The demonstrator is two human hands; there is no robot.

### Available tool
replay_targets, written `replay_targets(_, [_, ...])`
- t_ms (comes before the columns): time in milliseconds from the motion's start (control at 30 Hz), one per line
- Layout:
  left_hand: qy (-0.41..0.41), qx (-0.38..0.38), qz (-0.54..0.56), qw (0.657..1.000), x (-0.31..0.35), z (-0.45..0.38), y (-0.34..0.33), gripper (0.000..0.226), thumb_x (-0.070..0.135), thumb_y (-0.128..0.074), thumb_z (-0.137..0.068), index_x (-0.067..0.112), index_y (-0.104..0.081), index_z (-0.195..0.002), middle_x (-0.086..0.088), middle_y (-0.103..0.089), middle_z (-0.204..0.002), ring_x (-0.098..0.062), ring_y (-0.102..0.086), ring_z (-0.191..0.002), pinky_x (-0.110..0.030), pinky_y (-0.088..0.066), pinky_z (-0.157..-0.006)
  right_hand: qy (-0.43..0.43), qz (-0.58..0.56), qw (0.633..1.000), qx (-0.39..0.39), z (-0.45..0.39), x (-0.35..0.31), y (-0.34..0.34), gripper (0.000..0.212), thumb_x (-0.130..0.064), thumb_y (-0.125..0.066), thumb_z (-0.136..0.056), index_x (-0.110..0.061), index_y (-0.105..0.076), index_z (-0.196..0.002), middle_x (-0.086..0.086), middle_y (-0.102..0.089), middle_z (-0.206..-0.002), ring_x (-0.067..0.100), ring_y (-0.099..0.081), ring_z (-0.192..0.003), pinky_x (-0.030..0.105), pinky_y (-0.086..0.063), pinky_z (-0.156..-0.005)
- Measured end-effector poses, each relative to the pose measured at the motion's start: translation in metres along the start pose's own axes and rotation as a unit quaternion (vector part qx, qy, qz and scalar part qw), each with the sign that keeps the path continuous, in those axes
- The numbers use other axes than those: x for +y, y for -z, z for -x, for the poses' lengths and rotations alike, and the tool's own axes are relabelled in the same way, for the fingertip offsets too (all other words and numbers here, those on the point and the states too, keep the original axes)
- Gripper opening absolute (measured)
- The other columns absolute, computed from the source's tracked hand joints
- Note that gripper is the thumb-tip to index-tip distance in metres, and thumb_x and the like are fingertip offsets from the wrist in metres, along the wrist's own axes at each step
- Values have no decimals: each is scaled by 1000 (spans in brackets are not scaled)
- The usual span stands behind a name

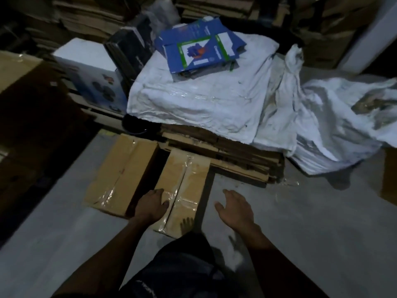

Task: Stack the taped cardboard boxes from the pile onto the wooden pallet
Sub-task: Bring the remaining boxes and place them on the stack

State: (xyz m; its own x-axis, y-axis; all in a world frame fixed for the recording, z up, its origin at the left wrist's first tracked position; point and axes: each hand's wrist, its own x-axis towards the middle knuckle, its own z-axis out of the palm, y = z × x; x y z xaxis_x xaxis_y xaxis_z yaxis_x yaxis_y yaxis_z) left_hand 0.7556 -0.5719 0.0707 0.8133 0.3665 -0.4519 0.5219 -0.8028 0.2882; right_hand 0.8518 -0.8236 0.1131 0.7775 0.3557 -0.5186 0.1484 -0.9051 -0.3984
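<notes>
Two brown cardboard boxes sealed with clear tape lie side by side on the grey floor. The nearer box [187, 190] is straight ahead of me, the other box [120, 175] is to its left with a dark gap between them. My left hand [151, 204] rests on the near left corner of the nearer box, fingers curled over its edge. My right hand [235, 207] hovers above the floor just right of that box, fingers spread and holding nothing. No wooden pallet can be made out in this dim view.
Behind the boxes is a low stack of flattened cardboard [236, 155] covered by white sacks [204, 104]. Blue flattened cartons [199, 48] lie on top. A white printed box [90, 69] stands at the back left, a large brown box [19, 67] at far left.
</notes>
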Motion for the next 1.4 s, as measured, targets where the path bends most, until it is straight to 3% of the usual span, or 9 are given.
replay_targets(200, [52, 28, 50, 997, 18, -37, -16, 71, 45, -37, -82, 0, -53, -134, -20, -59, -131, -36, -55, -122, -39, -45, -98, 77, 98, 991, -41, -79, 8, 26, 64, -50, -44, -100, -19, -30, -154, 5, -32, -158, 22, -28, -145, 37, -24, -118])
replay_targets(300, [90, 28, 67, 993, 19, -65, -29, 66, 46, -41, -83, -1, -58, -127, -21, -64, -121, -37, -59, -114, -41, -48, -91, 108, 142, 982, -67, -124, 0, 38, 63, -50, -45, -99, -19, -31, -153, 5, -34, -157, 22, -30, -144, 37, -26, -117])
replay_targets(400, [141, 6, 78, 987, 28, -81, -21, 49, 38, -50, -93, 7, -53, -131, -13, -60, -128, -32, -54, -120, -36, -44, -95, 161, 191, 964, -88, -163, -21, 56, 60, -49, -46, -99, -18, -36, -149, 6, -41, -152, 24, -36, -140, 36, -29, -113])
replay_targets(633, [227, 51, 114, 966, 36, -112, 5, 59, 43, -41, -89, 8, -51, -135, -12, -57, -133, -30, -52, -122, -37, -41, -97, 298, 291, 899, -136, -244, -95, 89, 66, -52, -47, -97, -18, -33, -152, 8, -38, -153, 28, -35, -139, 39, -32, -113])
replay_targets(800, [321, 97, 179, 925, 50, -119, 6, 52, 37, -48, -95, 6, -49, -137, -14, -55, -136, -30, -50, -124, -36, -39, -102, 394, 342, 837, -165, -288, -141, 89, 67, -53, -48, -96, -20, -33, -152, 7, -36, -155, 26, -33, -142, 39, -27, -115])
replay_targets(900, [383, 103, 236, 887, 68, -124, -1, 60, 42, -38, -94, 4, -44, -140, -15, -52, -139, -29, -48, -126, -35, -37, -104, 442, 370, 795, -189, -310, -161, 84, 68, -54, -48, -97, -21, -30, -153, 6, -33, -157, 26, -31, -142, 40, -26, -115])
replay_targets(1100, [543, 148, 383, 733, 98, -158, -40, 77, 48, -30, -83, 5, -41, -145, -15, -47, -145, -29, -45, -132, -34, -34, -107, 529, 424, 685, -267, -374, -182, 35, 73, -56, -50, -94, -20, -28, -154, 9, -29, -160, 28, -28, -145, 43, -29, -116])
replay_targets(1267, [643, 176, 538, 517, 108, -209, -100, 59, 38, -49, -99, 7, -37, -148, -15, -41, -151, -30, -42, -135, -34, -36, -107, 548, 450, 641, -295, -427, -178, -29, 77, -58, -53, -92, -23, -25, -154, 6, -28, -160, 27, -27, -145, 44, -29, -115])
replay_targets(1400, [669, 221, 607, 367, 94, -254, -166, 68, 44, -54, -94, 3, -39, -146, -18, -42, -149, -33, -42, -134, -33, -36, -102, 560, 472, 606, -309, -470, -174, -99, 78, -58, -52, -92, -22, -24, -155, 8, -26, -160, 30, -27, -145, 47, -31, -115])
